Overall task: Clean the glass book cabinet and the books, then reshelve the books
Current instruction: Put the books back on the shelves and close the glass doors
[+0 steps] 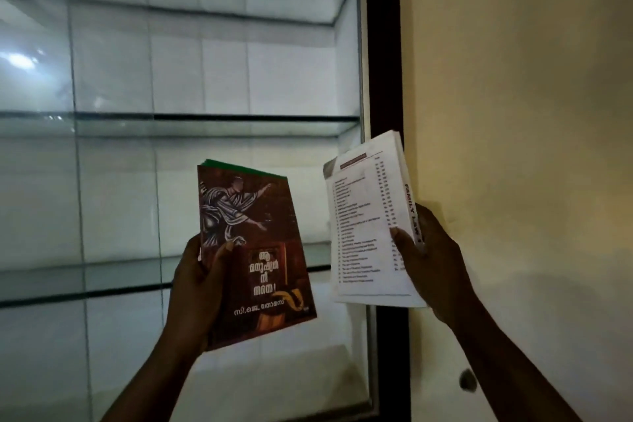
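Observation:
A glass book cabinet [212,72] with bare glass shelves [212,118] fills the left and middle of the head view. My left hand [197,276] grips a red-brown paperback [263,271] with a robed figure on its cover, held upright in front of the lower shelves. My right hand [431,250] grips a white book [366,233] by its spine, its printed back cover facing me, held up by the cabinet's right edge. No books stand on the shelves in view.
A dark wooden frame post [383,44] runs down the cabinet's right side. Beyond it is a cream wall [513,79] with a small dark knob [467,380] low down. Glass panes reflect light at the left.

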